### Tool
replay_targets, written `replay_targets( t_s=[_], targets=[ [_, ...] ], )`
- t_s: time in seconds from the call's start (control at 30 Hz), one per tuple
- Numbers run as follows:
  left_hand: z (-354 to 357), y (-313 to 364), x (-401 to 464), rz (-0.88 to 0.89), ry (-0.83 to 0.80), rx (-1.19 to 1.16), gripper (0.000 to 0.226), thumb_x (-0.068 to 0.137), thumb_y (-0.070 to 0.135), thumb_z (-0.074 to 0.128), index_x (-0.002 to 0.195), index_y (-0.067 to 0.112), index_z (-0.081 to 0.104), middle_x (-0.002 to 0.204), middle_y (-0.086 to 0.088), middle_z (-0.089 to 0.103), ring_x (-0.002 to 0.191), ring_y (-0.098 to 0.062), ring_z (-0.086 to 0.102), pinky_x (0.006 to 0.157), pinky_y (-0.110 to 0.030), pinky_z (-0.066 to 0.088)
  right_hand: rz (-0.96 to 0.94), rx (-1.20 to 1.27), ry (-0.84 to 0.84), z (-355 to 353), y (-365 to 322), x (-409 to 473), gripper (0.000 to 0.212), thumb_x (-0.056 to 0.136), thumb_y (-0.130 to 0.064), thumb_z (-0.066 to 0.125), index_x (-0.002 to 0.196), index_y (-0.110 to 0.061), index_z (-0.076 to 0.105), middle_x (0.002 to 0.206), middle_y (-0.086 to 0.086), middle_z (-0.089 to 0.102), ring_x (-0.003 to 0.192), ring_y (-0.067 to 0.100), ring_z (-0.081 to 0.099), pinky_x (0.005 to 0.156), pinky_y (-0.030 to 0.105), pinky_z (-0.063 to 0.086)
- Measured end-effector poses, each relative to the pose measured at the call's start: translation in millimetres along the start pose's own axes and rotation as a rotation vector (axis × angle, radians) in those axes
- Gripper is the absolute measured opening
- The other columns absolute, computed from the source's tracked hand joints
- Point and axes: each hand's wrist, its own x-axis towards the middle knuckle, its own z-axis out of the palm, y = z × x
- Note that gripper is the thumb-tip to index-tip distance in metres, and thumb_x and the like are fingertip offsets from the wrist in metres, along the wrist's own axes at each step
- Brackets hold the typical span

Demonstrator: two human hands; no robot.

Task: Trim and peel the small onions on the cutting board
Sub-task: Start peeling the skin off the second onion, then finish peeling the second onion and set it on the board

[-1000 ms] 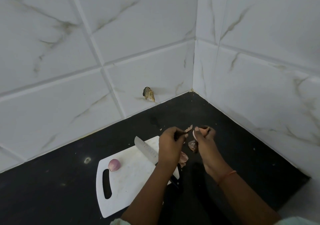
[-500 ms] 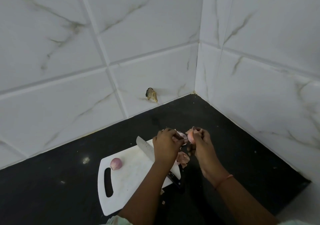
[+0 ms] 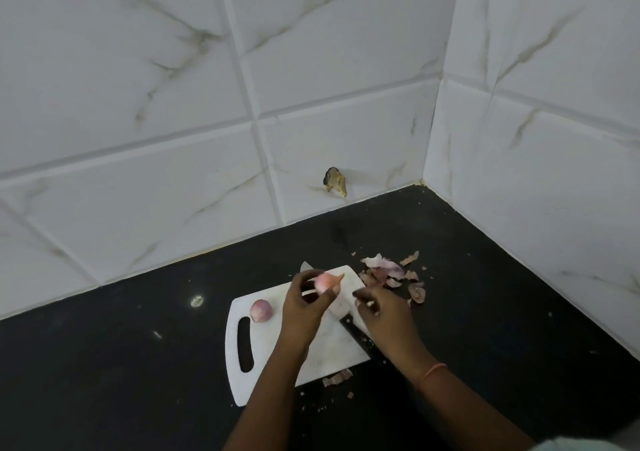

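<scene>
Being pinched between the curled fingers of the left hand (image 3: pixel 304 306) above the cutting board (image 3: pixel 239 374) is a small onion (image 3: pixel 325 281), while the knife (image 3: pixel 346 315) is being neared by the loosely curled right hand (image 3: pixel 384 315), another onion (image 3: pixel 261 310) lying at nine o'clock, peels (image 3: pixel 388 272) at two.
</scene>
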Motion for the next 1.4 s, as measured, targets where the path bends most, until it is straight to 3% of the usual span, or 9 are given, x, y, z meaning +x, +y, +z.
replay_targets(
  t_s=[0.2,0.43,0.57,0.7,0.8,0.87,1.13,1.27,1.4],
  targets=[
    [-23,-35,4,0.084,0.078,0.334,0.035,0.083,0.023,0.080,0.107,0.037,0.059,0.112,0.014,0.065,0.098,0.003,0.062,0.074,-0.009,0.050,-0.139,-0.397,-0.211,32,16,-20,0.042,0.093,-0.030,0.059,0.133,-0.027,0.045,0.126,-0.003,0.042,0.118,0.014,0.042,0.097,0.026,0.042],
    [-17,-52,-5,0.089,0.123,0.382,0.033,0.084,0.045,0.074,0.113,0.035,0.060,0.103,0.019,0.066,0.090,0.001,0.063,0.077,-0.021,0.053,-0.145,-0.568,-0.184,33,24,-9,0.036,0.097,-0.019,0.048,0.132,-0.022,0.045,0.126,0.001,0.045,0.116,0.018,0.045,0.092,0.028,0.044],
    [-17,-54,-5,0.083,0.196,0.374,0.033,0.086,0.048,0.072,0.111,0.033,0.058,0.101,0.019,0.065,0.090,0.004,0.062,0.080,-0.025,0.055,-0.069,-0.471,-0.176,21,22,-5,0.028,0.098,-0.018,0.043,0.126,-0.021,0.047,0.111,-0.001,0.055,0.099,0.012,0.054,0.077,0.025,0.047],
    [-16,-56,-5,0.073,0.208,0.375,0.034,0.086,0.046,0.072,0.114,0.033,0.059,0.103,0.017,0.064,0.091,0.001,0.061,0.083,-0.030,0.055,0.059,-0.208,-0.080,10,16,-4,0.020,0.099,-0.023,0.049,0.117,-0.016,0.052,0.094,-0.008,0.045,0.082,0.002,0.047,0.065,0.013,0.040],
    [-16,-55,-5,0.065,0.187,0.382,0.036,0.086,0.045,0.073,0.118,0.039,0.058,0.106,0.017,0.063,0.094,-0.002,0.061,0.085,-0.029,0.054,0.071,-0.098,-0.084,10,12,-5,0.013,0.095,-0.024,0.057,0.091,-0.013,0.055,0.080,-0.009,0.045,0.072,0.000,0.045,0.061,0.007,0.037],
    [-16,-56,-4,0.076,0.161,0.375,0.038,0.086,0.044,0.072,0.121,0.042,0.057,0.112,0.020,0.066,0.100,-0.003,0.063,0.089,-0.028,0.053,0.094,-0.095,-0.148,15,11,-8,0.021,0.096,-0.026,0.055,0.079,-0.015,0.052,0.074,-0.003,0.048,0.066,0.005,0.046,0.058,0.013,0.038],
    [-19,-54,-4,0.061,0.111,0.348,0.040,0.086,0.030,0.077,0.121,0.039,0.060,0.114,0.017,0.066,0.092,0.001,0.063,0.078,-0.014,0.049,0.057,-0.307,-0.263,22,9,-12,0.023,0.100,-0.042,0.042,0.091,-0.022,0.049,0.075,-0.007,0.052,0.071,0.011,0.054,0.054,0.024,0.035],
    [-21,-53,-2,0.062,0.094,0.334,0.039,0.085,0.028,0.077,0.120,0.036,0.061,0.111,0.019,0.067,0.090,0.001,0.063,0.076,-0.014,0.050,0.026,-0.388,-0.297,24,4,-14,0.026,0.101,-0.043,0.037,0.099,-0.021,0.050,0.080,-0.006,0.055,0.076,0.014,0.058,0.060,0.028,0.042],
    [-21,-56,-2,0.054,0.080,0.311,0.037,0.086,0.027,0.075,0.118,0.036,0.059,0.110,0.019,0.067,0.088,0.000,0.063,0.074,-0.013,0.049,0.016,-0.490,-0.306,30,-1,-11,0.029,0.102,-0.042,0.033,0.108,-0.019,0.048,0.082,-0.005,0.055,0.074,0.014,0.056,0.054,0.026,0.036]
  ],
)
